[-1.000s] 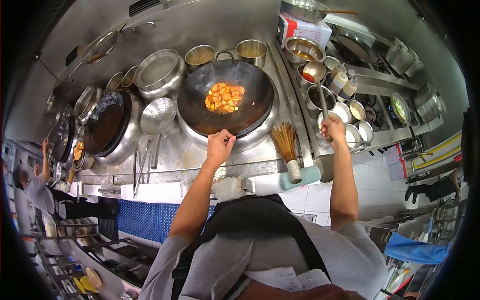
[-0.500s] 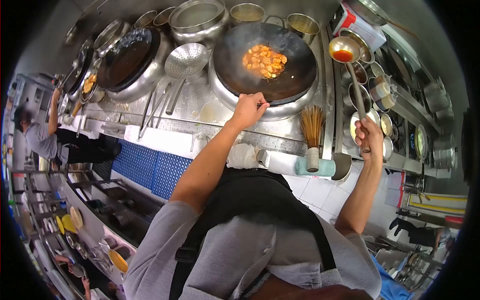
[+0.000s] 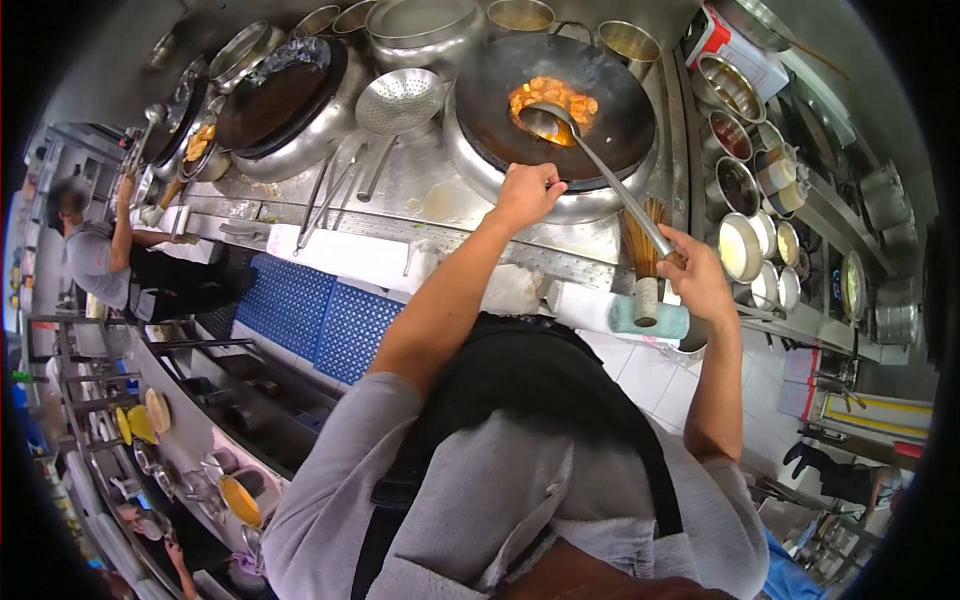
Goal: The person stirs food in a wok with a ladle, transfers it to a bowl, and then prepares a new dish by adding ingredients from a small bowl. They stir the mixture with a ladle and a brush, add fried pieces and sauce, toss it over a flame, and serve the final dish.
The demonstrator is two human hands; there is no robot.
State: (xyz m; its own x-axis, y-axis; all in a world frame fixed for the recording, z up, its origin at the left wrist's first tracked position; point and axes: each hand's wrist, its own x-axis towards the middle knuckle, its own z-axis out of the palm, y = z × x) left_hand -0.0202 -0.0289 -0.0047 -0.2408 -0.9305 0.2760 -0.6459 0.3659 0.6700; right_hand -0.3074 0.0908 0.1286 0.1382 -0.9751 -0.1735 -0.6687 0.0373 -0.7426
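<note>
A black wok (image 3: 490, 110) sits on the burner in front of me, with orange-red sauced chunks of food (image 3: 560, 93) in its middle. My left hand (image 3: 530, 193) is closed at the wok's near edge, gripping it there. In my right hand (image 3: 697, 275) is the handle of a long metal ladle (image 3: 620, 190), held from the lower right. The ladle's bowl is tilted over the food, with orange liquid at its lip. Beside the ladle's handle stands a bamboo brush (image 3: 642, 260), partly hidden behind it.
A perforated strainer (image 3: 400, 100) lies left of the wok. Pots of liquid (image 3: 628, 40) stand behind it. Bowls of sauces and seasonings (image 3: 740, 247) line the right side. A rolled green cloth (image 3: 650, 318) lies at the front edge. Another person (image 3: 105, 260) works at the far left.
My right hand has swung the ladle from the sauce bowls on the right to over the wok. Its red-orange contents are now at the food. My left hand stays on the wok.
</note>
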